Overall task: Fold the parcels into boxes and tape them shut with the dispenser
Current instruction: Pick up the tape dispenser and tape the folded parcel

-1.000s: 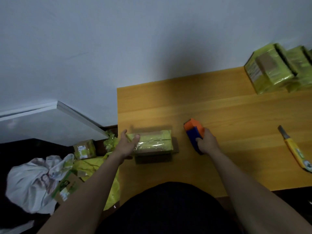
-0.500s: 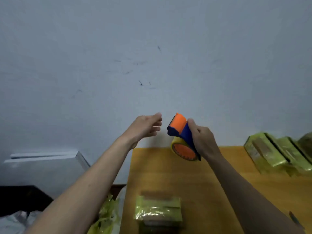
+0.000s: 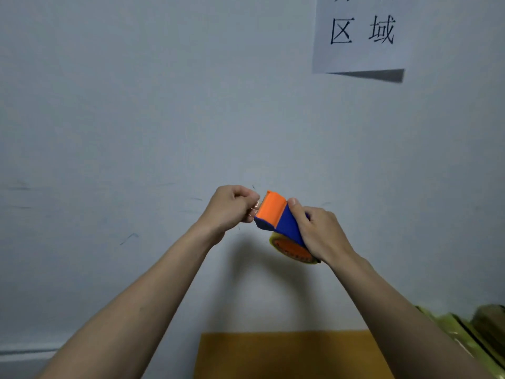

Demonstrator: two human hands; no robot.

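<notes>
Both of your hands are raised in front of the wall [image 3: 136, 132], well above the table [image 3: 287, 354]. Your right hand [image 3: 321, 235] grips the tape dispenser [image 3: 278, 217] — orange and blue, thumb along its upper edge — with the tape roll [image 3: 293, 250] partly hidden under your palm. Your left hand [image 3: 231, 209] pinches something thin at the dispenser's orange front; it looks like the tape end, but that is hard to make out. Yellow-green wrapped parcels [image 3: 470, 335] sit blurred at the lower right, cut off by the frame and your right forearm. A paper sign [image 3: 360, 34] hangs above.
</notes>
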